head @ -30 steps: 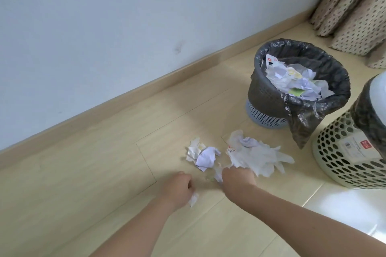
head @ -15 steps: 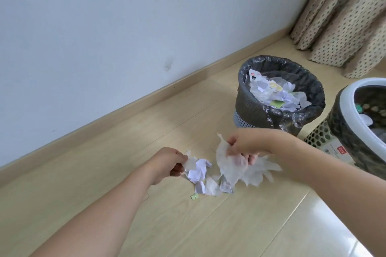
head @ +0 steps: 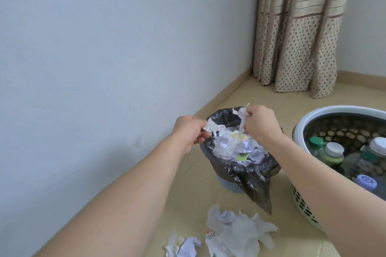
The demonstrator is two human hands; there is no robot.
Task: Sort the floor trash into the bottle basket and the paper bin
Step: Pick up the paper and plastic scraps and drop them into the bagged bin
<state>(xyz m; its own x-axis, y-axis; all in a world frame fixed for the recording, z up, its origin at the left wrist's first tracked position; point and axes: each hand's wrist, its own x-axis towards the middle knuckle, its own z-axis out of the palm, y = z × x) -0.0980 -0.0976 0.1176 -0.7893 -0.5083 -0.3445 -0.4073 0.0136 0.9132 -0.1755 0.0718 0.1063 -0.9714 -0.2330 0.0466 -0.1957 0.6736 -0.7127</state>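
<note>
Overhead, left hand and right hand pinching paper scraps; paper bin beneath

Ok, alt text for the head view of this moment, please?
Both bare hands, left hand and right hand, each pinch a crumpled white paper scrap above the black-lined paper bin, already full of paper. A pale perforated plastic basket of capped bottles stands to its right, and more crumpled white paper lies on the wooden floor nearer the camera.
</note>
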